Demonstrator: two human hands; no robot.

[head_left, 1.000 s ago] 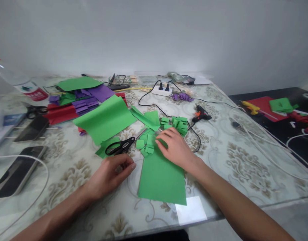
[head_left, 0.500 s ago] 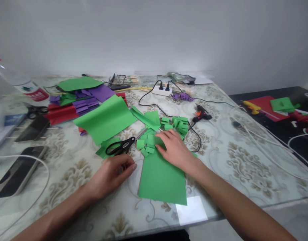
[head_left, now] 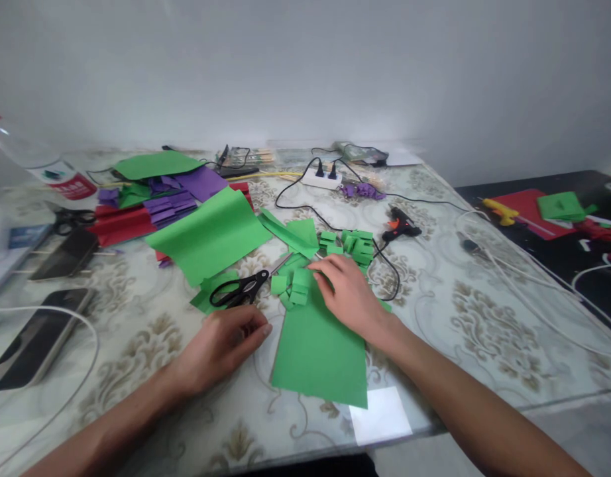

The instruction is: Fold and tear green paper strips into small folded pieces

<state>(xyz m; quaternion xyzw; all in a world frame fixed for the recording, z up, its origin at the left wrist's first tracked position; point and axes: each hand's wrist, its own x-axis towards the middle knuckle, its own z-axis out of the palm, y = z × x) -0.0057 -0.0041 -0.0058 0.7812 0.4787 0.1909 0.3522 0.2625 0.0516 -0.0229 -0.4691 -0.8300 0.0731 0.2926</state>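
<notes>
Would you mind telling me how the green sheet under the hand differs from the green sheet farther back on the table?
The near green sheet lies flat; the far green sheet is creased and humps up. The right hand presses on the near sheet; nothing touches the far one. Both are plain green paper.

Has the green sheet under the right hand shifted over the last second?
Yes. The green sheet has slid slightly left and turned a little: its near right corner now sits further from the white patch on the table edge.

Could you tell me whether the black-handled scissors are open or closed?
Closed, as far as shows: the scissors lie flat on the table, handles together, blades partly hidden by green scraps.
</notes>
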